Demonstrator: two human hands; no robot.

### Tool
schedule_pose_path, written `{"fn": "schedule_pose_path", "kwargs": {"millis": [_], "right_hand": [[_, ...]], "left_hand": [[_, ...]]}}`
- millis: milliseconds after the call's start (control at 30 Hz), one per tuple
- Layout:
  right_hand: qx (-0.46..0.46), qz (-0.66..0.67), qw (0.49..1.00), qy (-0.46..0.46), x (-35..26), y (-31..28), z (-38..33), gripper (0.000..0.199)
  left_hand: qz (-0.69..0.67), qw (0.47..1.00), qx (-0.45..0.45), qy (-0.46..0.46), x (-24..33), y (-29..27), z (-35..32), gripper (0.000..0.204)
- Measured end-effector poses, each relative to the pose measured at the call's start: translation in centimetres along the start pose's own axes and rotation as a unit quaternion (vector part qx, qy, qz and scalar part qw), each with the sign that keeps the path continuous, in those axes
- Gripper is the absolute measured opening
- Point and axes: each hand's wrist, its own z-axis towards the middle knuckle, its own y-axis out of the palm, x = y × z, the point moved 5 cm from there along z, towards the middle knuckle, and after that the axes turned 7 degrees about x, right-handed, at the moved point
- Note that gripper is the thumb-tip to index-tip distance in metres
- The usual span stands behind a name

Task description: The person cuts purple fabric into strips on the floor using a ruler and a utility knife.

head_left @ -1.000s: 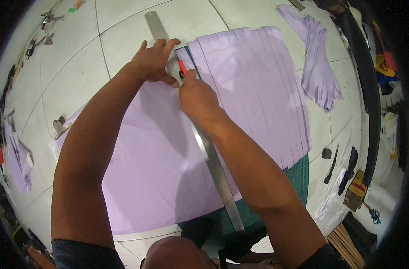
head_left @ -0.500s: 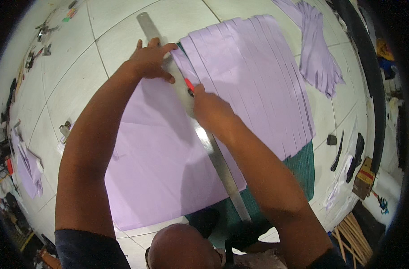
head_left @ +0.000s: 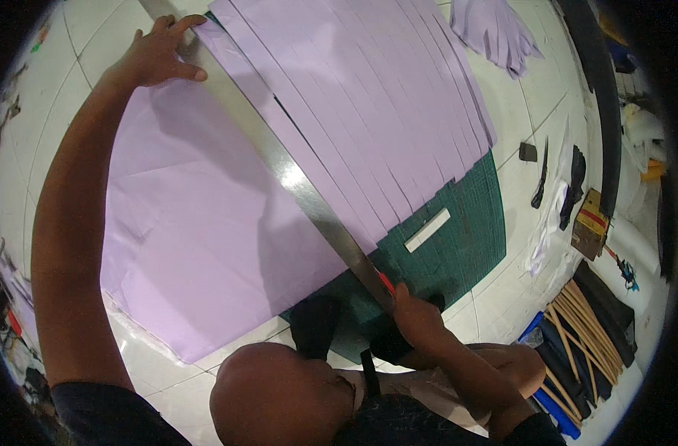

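My left hand (head_left: 163,52), fingers spread, presses on the upper part of a long steel ruler (head_left: 279,165). The ruler lies slantwise over light purple fabric (head_left: 198,215). Toward its lower end, my right hand (head_left: 417,316) is closed round a red cutter knife (head_left: 385,283), held against the ruler's right edge past the fabric's border. Right of the ruler the fabric is cut into several long parallel strips (head_left: 383,111), lying side by side. A narrow slit along the ruler shows green beneath. Below everything lies a dark green cutting mat (head_left: 472,215).
On the mat sits a white rectangular bar (head_left: 427,230). Bundled purple strips (head_left: 491,33) lie on the tiled floor (head_left: 49,119) at the far right. Nearer on the right are a small dark block (head_left: 528,152), a cardboard box (head_left: 590,224) and several wooden sticks (head_left: 584,334).
My right hand has drawn the cutter knife down along the ruler from near my left hand to beyond the fabric's near edge. My left hand stays on the ruler. The whole view has shifted.
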Motion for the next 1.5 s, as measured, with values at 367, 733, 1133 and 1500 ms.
{"fn": "schedule_pose_path", "kwargs": {"millis": [367, 733, 1133, 1500], "right_hand": [[0.185, 0.134, 0.973, -0.027, 3.1, -1.1, -1.7, 0.032], [0.174, 0.165, 0.969, -0.058, 5.7, 1.7, -0.7, 0.027], [0.151, 0.146, 0.973, -0.091, 3.1, 0.7, -0.2, 0.030], [0.295, 0.078, 0.893, -0.331, -23.7, -13.5, 8.4, 0.030]], "left_hand": [[-0.182, 0.974, -0.008, -0.137, 0.8, -0.5, 0.0, 0.093], [-0.160, 0.960, 0.186, -0.136, 1.9, -0.4, 0.5, 0.037], [-0.185, 0.975, 0.105, -0.071, 0.7, -1.2, 3.3, 0.042], [-0.050, 0.996, -0.065, -0.028, 0.7, -0.7, 8.2, 0.045]]}}
